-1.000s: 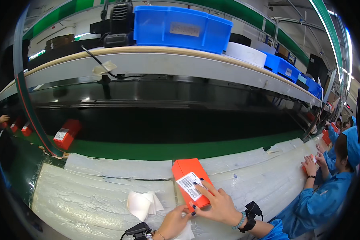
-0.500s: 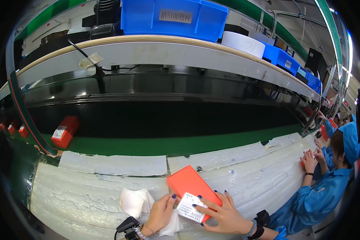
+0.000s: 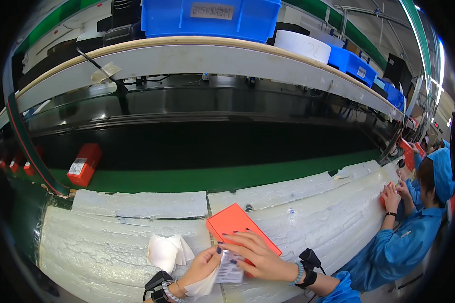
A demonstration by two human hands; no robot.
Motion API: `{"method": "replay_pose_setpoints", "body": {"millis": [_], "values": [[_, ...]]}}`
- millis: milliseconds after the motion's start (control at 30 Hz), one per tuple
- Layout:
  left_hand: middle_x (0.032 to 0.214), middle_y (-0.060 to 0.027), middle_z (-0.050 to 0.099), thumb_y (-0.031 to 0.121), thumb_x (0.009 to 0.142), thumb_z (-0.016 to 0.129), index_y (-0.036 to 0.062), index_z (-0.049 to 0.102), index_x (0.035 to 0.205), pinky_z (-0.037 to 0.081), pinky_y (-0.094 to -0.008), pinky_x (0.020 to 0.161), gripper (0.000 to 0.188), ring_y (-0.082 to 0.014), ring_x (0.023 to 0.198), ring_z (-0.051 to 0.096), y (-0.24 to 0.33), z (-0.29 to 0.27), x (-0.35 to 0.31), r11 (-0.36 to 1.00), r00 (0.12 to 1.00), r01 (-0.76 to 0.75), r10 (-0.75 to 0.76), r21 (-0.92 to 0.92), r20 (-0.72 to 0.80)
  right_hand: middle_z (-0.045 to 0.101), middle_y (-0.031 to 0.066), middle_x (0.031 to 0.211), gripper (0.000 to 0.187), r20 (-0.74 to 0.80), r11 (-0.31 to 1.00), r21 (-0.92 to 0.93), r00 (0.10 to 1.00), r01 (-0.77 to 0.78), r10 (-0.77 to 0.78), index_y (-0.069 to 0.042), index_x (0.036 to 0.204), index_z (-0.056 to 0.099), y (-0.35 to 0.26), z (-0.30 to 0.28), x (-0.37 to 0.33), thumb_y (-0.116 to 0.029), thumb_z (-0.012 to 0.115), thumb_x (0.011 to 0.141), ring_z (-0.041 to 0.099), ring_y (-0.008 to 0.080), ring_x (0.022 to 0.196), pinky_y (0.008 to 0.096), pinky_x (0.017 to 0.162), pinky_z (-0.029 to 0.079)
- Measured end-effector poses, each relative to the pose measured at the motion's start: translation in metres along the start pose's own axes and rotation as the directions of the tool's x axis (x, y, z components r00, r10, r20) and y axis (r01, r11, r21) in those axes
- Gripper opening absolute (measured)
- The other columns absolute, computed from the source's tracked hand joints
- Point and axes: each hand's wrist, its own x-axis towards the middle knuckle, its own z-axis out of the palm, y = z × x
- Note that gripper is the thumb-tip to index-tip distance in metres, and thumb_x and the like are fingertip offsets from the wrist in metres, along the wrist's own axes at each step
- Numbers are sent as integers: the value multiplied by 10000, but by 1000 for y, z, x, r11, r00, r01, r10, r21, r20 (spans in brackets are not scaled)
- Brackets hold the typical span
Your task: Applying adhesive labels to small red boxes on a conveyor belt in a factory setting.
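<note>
Spread out, my right hand point(image 3: 260, 258) lies over the red box point(image 3: 233, 218) and a white label point(image 3: 229, 271). My left hand point(image 3: 201, 267) has its tips close together by the label — I can't tell if they pinch it. The box lies on the bumpy white table point(image 3: 111, 242).

The red box's point(image 3: 235, 219) far end had swung from about eleven o'clock toward ten. The right hand point(image 3: 258, 258) had slid toward ten o'clock, farther across it.

Long shelf point(image 3: 212, 56) above a green belt point(image 3: 212, 180), strip light point(image 3: 441, 58) at right
</note>
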Motion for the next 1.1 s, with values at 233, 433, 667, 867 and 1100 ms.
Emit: {"method": "replay_pose_setpoints", "body": {"millis": [233,433,667,867,1100], "values": [[1044,-67,639,309,1010,467,14,526,1209,524,-259,746,360,-135,883,642,11,7,-6,960,982,146,-170,-241,-82,430,130,1374,535,-44,993,116,999,14,-9,-144,1345,515,-7,3,12,-49,623,830,410,320,1266,470,1062,333],[863,-48,577,307,1013,444,65,496,972,461,-214,558,251,-84,592,532,8,-6,-2,823,1000,-16,3,-568,-24,477,126,1300,418,-34,897,441,999,38,-26,-111,1241,590,5,-41,-3,10,599,840,440,286,1253,417,1062,348],[654,30,520,177,988,525,28,550,980,358,-191,552,151,-26,583,441,4,12,1,981,972,-80,116,177,-203,555,64,1093,481,82,741,639,976,-206,202,-122,1301,562,29,-79,3,50,520,853,542,178,1029,325,924,443],[588,15,545,233,920,623,26,694,899,382,-245,518,219,-54,529,454,-17,20,1,853,998,-48,55,520,1,603,52,906,537,276,868,384,937,-314,216,-132,1382,487,33,-58,15,-9,539,861,576,168,841,308,798,474],[519,-14,481,272,882,655,57,731,879,362,-259,497,228,-68,490,392,-23,21,4,798,999,13,-40,602,32,593,36,947,505,330,876,309,906,-370,266,-158,1378,485,28,-51,18,-22,529,894,589,141,838,280,742,489]]}}
